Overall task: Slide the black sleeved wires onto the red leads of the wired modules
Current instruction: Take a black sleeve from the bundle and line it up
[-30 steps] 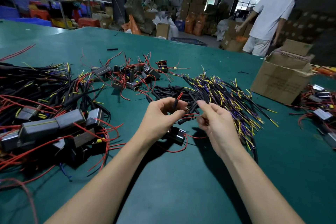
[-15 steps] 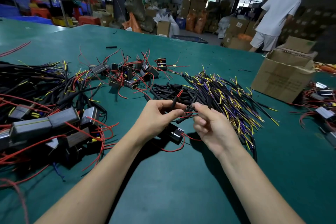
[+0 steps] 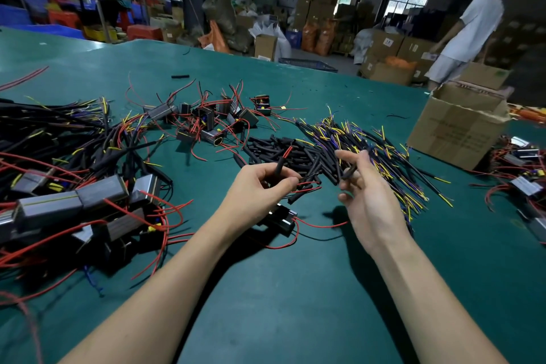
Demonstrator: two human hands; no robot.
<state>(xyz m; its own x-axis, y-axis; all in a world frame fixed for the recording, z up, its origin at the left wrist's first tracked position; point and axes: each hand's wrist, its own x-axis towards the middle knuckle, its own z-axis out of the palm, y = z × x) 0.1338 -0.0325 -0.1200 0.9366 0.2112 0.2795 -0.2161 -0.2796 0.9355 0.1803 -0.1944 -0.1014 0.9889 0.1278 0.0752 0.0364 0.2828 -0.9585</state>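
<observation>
- At frame centre the left hand (image 3: 260,186) pinches a black sleeved wire (image 3: 279,167) with a red lead (image 3: 288,152) poking out of its top; more red leads run through its fingers.
- The right hand (image 3: 366,195), just right of centre, has loosely spread fingers, and a short dark sleeve (image 3: 348,172) is pinched between thumb and forefinger.
- A wired module (image 3: 280,217) lies on the green table (image 3: 295,304) just below the left hand, partly hidden by the wrist.
- Behind the hands lie loose black sleeves (image 3: 283,148) and a fan of yellow-and-purple-tipped wires (image 3: 384,156).
- More modules (image 3: 212,121) sit upper centre; a tangled heap of modules (image 3: 74,201) fills the left.
- A cardboard box (image 3: 455,127) stands at right; a person in white (image 3: 469,35) stands beyond it.
</observation>
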